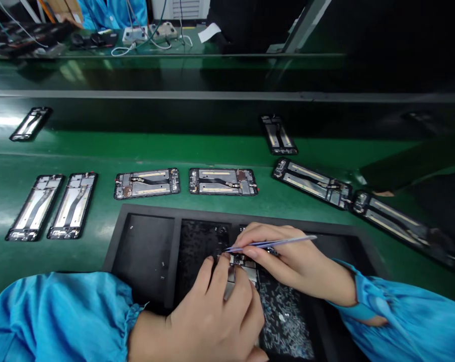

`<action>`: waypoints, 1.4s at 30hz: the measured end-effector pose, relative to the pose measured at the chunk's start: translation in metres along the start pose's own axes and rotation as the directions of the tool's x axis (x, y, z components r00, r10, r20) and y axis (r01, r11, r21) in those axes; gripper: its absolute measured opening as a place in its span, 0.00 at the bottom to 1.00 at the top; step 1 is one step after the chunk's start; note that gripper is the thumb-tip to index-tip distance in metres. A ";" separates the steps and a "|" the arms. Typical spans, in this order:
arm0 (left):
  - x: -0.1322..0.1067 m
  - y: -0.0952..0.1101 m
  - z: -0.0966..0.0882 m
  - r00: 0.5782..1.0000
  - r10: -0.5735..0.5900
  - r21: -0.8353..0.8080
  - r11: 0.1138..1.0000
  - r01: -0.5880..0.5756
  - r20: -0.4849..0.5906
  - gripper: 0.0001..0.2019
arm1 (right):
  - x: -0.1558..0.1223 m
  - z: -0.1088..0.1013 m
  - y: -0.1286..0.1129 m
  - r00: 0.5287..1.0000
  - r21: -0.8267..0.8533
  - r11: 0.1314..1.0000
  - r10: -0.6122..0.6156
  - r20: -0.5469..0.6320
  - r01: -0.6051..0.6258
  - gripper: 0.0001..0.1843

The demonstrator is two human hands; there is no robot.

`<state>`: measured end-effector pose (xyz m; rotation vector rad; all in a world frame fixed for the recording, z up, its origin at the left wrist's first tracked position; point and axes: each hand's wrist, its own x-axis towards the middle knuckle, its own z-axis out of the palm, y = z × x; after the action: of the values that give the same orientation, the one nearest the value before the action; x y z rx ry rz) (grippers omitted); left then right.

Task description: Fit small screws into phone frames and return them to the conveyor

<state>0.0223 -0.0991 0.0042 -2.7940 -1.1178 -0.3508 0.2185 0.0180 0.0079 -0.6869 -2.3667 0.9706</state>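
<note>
The left hand (212,306), nearest the camera, has its fingers curled and its fingertips pressed on the frame (246,269), which lies in the middle of the tray (144,251), mostly hidden under both hands. Just beyond, the right hand (288,261) pinches the tweezers (273,244) between thumb and fingers, tips pointing left to a spot right beside the left fingertips. Whether the tips hold anything is too small to tell. The risk, as I judge it, sits at that meeting point: the tips work so close to the fingers that a twitch could flick a tiny piece away. It would then be lost among the parts (284,311) scattered in the tray's right compartment. Uneven pressure from the left hand could tilt the frame and let the tips scratch it. Farther off, loose frames (222,181) lie in a row on the belt (99,151), near the tray's far edge, and a sleeve swung wide could drag one.
</note>
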 end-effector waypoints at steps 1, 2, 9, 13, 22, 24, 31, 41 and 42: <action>0.000 0.000 0.001 1.000 -0.010 -0.008 1.000 0.010 0.001 0.28 | 0.000 0.000 0.000 1.000 0.009 1.000 0.005 -0.006 -0.005 0.06; -0.001 0.001 0.001 1.000 -0.018 -0.012 1.000 0.018 -0.003 0.28 | 0.000 0.000 0.001 1.000 0.019 1.000 0.012 -0.008 -0.012 0.06; -0.004 0.004 0.005 0.999 -0.009 0.045 0.999 0.010 -0.043 0.26 | 0.000 -0.001 0.001 0.999 0.026 0.999 0.040 0.004 -0.040 0.07; -0.002 0.002 0.003 1.000 -0.006 0.039 0.999 0.007 -0.030 0.25 | 0.000 -0.002 -0.001 1.000 0.039 0.999 0.026 0.000 -0.026 0.05; -0.001 0.003 0.003 1.000 -0.016 0.035 0.999 0.017 -0.024 0.24 | 0.000 -0.002 0.000 0.999 0.031 0.999 0.040 0.007 -0.040 0.05; -0.001 0.003 0.003 0.999 -0.015 0.034 0.999 0.016 -0.030 0.25 | 0.000 -0.002 0.000 0.999 0.029 0.998 0.048 0.004 -0.048 0.05; 0.001 0.004 0.001 0.999 -0.039 -0.005 0.999 0.039 -0.006 0.24 | 0.000 -0.001 0.000 0.999 0.060 0.997 0.042 0.000 -0.042 0.06; -0.001 0.003 -0.003 0.999 -0.034 0.046 0.998 0.035 -0.023 0.23 | 0.001 -0.002 -0.001 0.998 0.063 0.996 0.066 0.010 -0.066 0.07; -0.001 0.003 -0.003 0.999 -0.035 0.053 0.998 0.037 -0.028 0.23 | 0.001 -0.002 -0.001 0.997 0.068 0.995 0.071 0.009 -0.072 0.07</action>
<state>0.0234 -0.1024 0.0065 -2.7177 -1.1551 -0.3560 0.2191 0.0189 0.0104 -0.7476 -2.3172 1.0806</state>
